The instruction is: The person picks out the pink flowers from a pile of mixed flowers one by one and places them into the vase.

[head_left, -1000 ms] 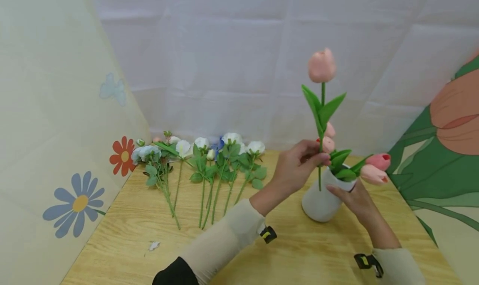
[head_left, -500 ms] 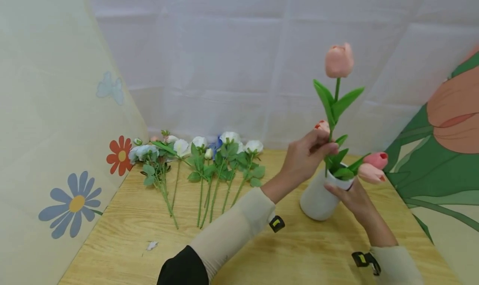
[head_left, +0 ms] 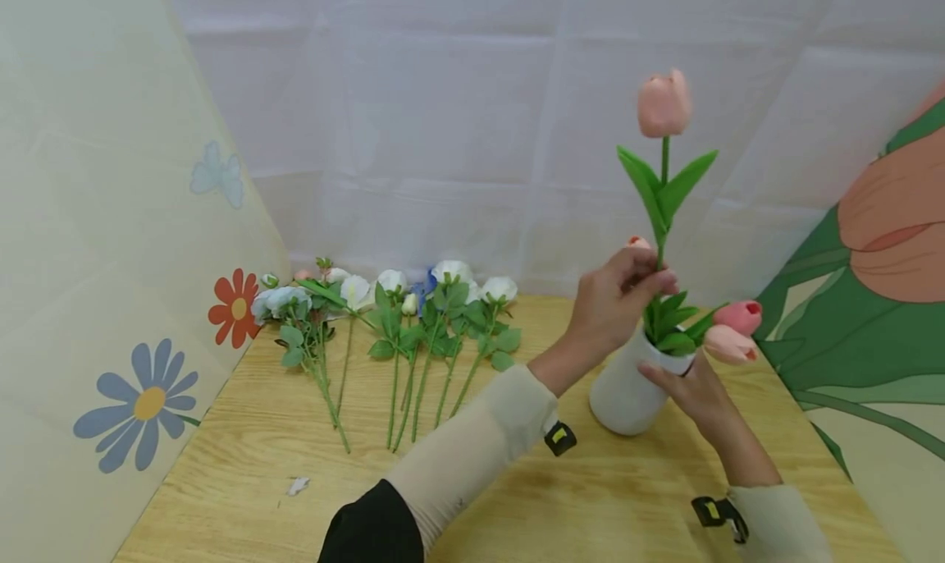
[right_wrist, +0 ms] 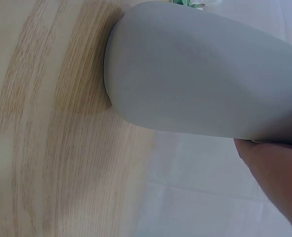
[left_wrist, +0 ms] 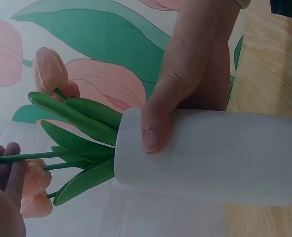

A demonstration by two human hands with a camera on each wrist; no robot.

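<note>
In the head view my left hand [head_left: 609, 304] pinches the green stem of a pale pink tulip [head_left: 664, 105], which stands upright above a white vase [head_left: 626, 395]. The stem's lower end is inside or behind the vase mouth; the leaves there hide it. My right hand [head_left: 697, 391] grips the vase near its rim, thumb on the near side, and the vase leans slightly. Other pink tulips [head_left: 731, 343] droop over the right of the rim, and more pink heads show behind my left fingers. The left wrist view has green leaves [left_wrist: 84, 148] filling the mouth.
Several loose flowers, among them white roses [head_left: 452, 272] and a pale blue bunch [head_left: 284, 302], lie at the left and middle back of the wooden table [head_left: 244, 473]. A small white scrap [head_left: 299, 486] lies nearer. Printed cloths stand on both sides, a white sheet [head_left: 443, 136] behind.
My left hand has moved right with the tulip, from beside the vase to over its mouth, and latterly a little upward. My right hand stays on the vase, nearly still.
</note>
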